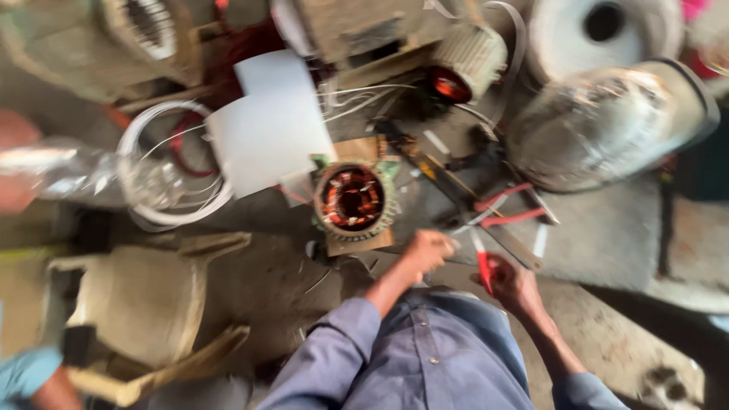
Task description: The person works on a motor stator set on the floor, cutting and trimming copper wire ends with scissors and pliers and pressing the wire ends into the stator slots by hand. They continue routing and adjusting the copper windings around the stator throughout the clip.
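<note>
A red-handled tool [484, 267], blurred, sits clamped in the right hand [513, 284] low in the frame. Beside it the left hand [427, 250] is closed into a fist; what it grips cannot be told. Just beyond the hands, a motor stator [354, 199] with copper windings rests on a wooden block [363, 242]. White sheets [267, 129], looped cable [163, 190] and a grey motor housing [607, 125] crowd the floor around it.

You wore a blue-grey button-front shirt [433, 357], long sleeves pushed up near the elbows; both forearms and hands were bare.
</note>
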A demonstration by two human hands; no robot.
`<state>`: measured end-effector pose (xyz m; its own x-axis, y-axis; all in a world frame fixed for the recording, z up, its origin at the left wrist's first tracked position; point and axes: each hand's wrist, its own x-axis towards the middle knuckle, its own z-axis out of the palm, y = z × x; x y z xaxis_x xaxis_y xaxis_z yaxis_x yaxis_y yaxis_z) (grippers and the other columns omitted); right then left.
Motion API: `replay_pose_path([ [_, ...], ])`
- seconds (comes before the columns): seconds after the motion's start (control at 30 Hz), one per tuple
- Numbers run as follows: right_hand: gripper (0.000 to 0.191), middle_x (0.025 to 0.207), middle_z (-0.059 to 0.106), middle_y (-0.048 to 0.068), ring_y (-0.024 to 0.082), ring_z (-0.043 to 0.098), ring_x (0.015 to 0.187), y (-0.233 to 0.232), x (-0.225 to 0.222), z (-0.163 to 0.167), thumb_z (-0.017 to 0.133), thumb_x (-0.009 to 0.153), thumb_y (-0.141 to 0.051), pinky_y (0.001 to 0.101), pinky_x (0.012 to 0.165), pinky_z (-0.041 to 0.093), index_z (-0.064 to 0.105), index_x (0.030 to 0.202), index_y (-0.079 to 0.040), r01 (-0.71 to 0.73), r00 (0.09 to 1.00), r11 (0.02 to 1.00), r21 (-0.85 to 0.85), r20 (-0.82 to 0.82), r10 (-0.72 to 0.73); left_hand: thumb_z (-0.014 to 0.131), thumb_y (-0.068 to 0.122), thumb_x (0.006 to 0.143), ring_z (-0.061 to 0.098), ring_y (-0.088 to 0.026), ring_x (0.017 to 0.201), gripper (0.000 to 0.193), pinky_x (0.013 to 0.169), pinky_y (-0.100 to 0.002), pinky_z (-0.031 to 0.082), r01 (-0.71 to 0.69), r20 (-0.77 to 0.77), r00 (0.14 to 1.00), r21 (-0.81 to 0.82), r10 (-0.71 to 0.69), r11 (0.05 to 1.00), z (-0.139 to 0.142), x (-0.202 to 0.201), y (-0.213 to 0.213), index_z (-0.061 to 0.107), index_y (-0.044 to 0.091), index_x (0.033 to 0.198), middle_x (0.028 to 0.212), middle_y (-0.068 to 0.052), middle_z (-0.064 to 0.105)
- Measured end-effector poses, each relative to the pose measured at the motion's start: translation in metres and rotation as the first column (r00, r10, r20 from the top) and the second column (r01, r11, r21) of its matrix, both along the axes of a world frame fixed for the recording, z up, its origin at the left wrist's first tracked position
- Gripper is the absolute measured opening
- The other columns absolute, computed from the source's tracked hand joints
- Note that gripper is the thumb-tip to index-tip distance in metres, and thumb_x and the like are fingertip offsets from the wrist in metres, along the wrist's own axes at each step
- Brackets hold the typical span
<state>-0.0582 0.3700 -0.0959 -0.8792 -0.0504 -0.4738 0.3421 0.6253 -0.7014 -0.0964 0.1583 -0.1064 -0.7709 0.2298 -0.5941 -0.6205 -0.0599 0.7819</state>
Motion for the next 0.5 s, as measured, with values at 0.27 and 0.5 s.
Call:
replay_pose_path([
  [0.27, 0.041, 0.111, 0.070, 0.017, 0.040, 0.069, 0.096, -0.046, -0.050, -0.003, 0.077, 0.071, -0.023, 0.0493, 0.073, 0.055, 0.069, 0.110, -0.013, -0.129, 0.747, 0.876, 0.466, -0.535, 0.394, 0.079, 0.009, 0.083, 0.070, -0.009, 0.079, 0.026, 0.072, -0.026, 0.058, -0.034, -0.060, 0.998, -0.106, 0.027, 0.994, 0.026, 0.088, -0.086, 0.077, -0.002, 0.107, 0.090, -0.006, 0.077],
  [0.5, 0.034, 0.090, 0.073, 0.005, 0.017, 0.072, 0.066, -0.103, 0.003, 0.107, 0.082, 0.073, -0.006, 0.0298, 0.066, 0.058, 0.078, 0.106, -0.013, -0.331, 0.907, 0.930, -0.158, -0.324, 0.268, 0.083, 0.007, 0.085, 0.069, -0.006, 0.079, 0.023, 0.072, -0.023, 0.057, -0.162, -0.106, 0.983, -0.110, 0.151, 0.981, 0.078, 0.120, -0.149, 0.076, -0.002, 0.105, 0.089, -0.003, 0.077],
])
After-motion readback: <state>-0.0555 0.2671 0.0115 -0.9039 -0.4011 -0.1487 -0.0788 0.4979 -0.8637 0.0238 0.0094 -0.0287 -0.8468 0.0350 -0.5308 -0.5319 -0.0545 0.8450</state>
